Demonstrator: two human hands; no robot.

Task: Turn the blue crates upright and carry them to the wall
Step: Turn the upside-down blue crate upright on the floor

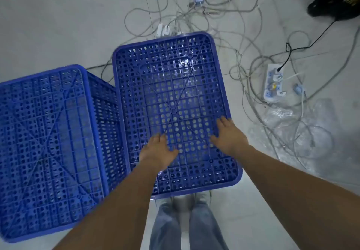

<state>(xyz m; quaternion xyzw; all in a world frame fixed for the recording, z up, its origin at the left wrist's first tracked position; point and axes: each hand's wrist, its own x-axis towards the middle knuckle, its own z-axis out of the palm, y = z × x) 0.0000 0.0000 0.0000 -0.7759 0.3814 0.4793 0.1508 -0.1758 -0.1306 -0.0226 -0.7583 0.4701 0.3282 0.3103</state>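
Left blue perforated plastic crate (48, 148) sits upside down on the pale tiled floor (58, 25), latticed base facing up, at the left edge of view, its right side wall just beside the next crate. Right blue perforated plastic crate (171, 86), also inverted, base up, at centre, reaching further away from the person. Left hand (158, 153) lies flat on that base near its near-left part, fingers straight and loosely spread, gripping nothing. Right hand (228, 135) flat on the same base near its right edge, fingers straight, a bit spread, also gripping nothing. Person's blue jeans legs (187, 228) below the crate's near edge. Beyond and right of the crate: tangle of grey cables (194, 14) over the floor, white power strip (272, 82) with a black cord (311, 43) plugged in, clear crumpled plastic wrap (292, 129) near the right edge, dark object (335, 0) at the far right corner, unclear what.
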